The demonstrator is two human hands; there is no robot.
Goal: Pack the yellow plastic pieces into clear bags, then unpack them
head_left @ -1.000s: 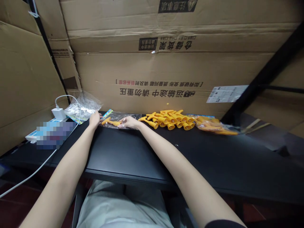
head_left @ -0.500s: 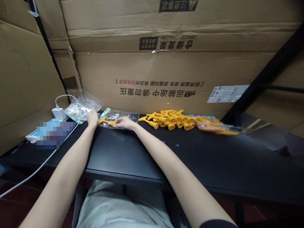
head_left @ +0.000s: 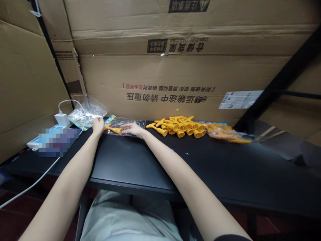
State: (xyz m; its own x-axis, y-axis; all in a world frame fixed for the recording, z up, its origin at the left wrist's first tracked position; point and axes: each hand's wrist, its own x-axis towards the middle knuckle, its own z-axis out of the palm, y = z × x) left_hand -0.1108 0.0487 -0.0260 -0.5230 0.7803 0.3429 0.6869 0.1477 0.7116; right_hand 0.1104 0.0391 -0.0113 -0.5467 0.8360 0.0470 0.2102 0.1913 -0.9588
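My left hand (head_left: 98, 126) is closed at the left end of a clear plastic bag (head_left: 136, 123) with a colourful header strip. Its fingertips are partly hidden. Lying at the bag is a yellow plastic piece (head_left: 115, 130), with a forked end towards my left hand and a flared cup end towards the right. Around that cup end the fingers of my right hand (head_left: 133, 129) are bent, thumb at the front. Whether the piece is wholly within the film I cannot tell.
Several more yellow forked pieces (head_left: 180, 126) are heaped to the right, beside bagged ones (head_left: 223, 131). At the left lie a stack of clear bags (head_left: 89, 110), a white charger (head_left: 62, 118) with its cable, and a blurred-out object (head_left: 59, 143). Cardboard (head_left: 150, 72) walls the back.
My right hand has shifted slightly, and more of the yellow piece's cup end shows beside its fingertips. My left hand stays nearly in place.
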